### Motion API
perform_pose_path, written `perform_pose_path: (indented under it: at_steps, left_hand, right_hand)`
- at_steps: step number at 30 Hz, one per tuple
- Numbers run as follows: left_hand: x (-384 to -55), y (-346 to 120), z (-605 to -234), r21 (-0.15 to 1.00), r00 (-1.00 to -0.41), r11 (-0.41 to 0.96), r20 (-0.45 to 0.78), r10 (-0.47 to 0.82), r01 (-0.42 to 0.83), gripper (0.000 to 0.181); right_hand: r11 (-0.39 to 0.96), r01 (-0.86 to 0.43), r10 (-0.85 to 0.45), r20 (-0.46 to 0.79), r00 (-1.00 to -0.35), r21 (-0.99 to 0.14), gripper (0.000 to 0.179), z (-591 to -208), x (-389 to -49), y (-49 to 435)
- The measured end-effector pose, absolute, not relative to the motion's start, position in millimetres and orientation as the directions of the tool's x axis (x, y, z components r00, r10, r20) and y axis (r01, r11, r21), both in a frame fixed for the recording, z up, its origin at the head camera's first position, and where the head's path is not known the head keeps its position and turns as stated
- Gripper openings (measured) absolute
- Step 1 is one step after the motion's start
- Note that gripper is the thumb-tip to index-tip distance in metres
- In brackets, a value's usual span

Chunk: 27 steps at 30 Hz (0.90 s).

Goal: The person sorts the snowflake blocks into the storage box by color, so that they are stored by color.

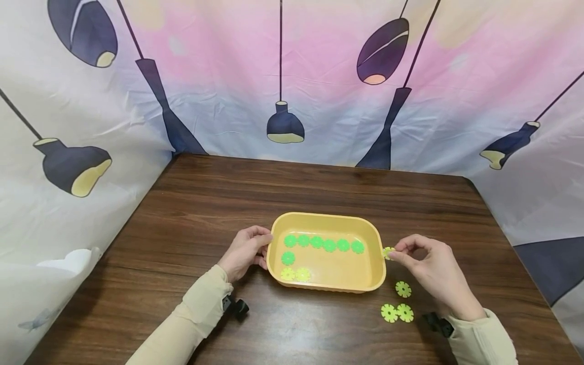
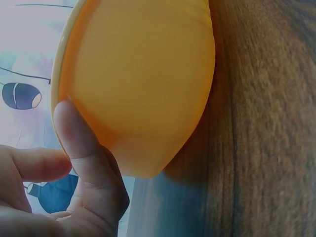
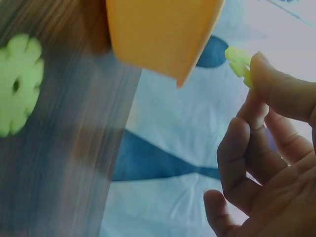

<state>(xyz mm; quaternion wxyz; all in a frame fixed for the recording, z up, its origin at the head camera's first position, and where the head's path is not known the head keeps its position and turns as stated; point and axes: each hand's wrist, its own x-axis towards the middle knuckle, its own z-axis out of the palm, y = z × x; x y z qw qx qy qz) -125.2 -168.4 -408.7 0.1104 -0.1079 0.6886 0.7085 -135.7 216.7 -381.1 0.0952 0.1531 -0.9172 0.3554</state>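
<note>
A yellow plastic tray (image 1: 337,289) with rounded corners stands on the table. My left hand (image 1: 246,252) grips its left end, and in the left wrist view the thumb (image 2: 81,133) presses on the wall just below the rim. Between thumb and fingertips my right hand (image 1: 435,268) pinches a yellow-green notched disc (image 3: 238,63), level with the tray's right rim and just outside it. Inside the tray, several green notched discs (image 1: 317,242) form a row along the far side. One more green disc (image 1: 288,258) lies at the left, above two yellow-green discs (image 1: 302,274).
On the table (image 1: 219,192), right of the tray, lies a single yellow-green disc (image 1: 403,289). Nearer me two more yellow-green discs (image 1: 397,313) lie side by side. A printed cloth (image 1: 237,61) hangs behind the table and at both sides.
</note>
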Motion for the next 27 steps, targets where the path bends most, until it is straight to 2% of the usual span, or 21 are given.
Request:
perform_pose_path:
  at_steps: [7, 12, 27]
  left_hand:
    - [-125.2, -168.0, -408.4, 0.953, -0.953, -0.027, -0.302, 0.006, -0.302, 0.027]
    - [-124.3, -168.1, -407.8, 0.950, -0.951, -0.027, -0.310, 0.005, -0.310, 0.027]
    - [-124.8, -168.2, -409.8, 0.950, -0.951, -0.046, -0.310, 0.006, -0.310, 0.025]
  right_hand:
    - [0.621, -0.437, -0.337, 0.282, -0.898, -0.651, 0.016, -381.2, -140.7, 192.2]
    - [0.592, -0.516, -0.422, 0.308, -0.853, -0.619, 0.020, -382.4, -143.0, 173.6]
    - [0.586, -0.543, -0.516, 0.239, -0.822, -0.601, 0.020, -392.0, -145.9, 115.4]
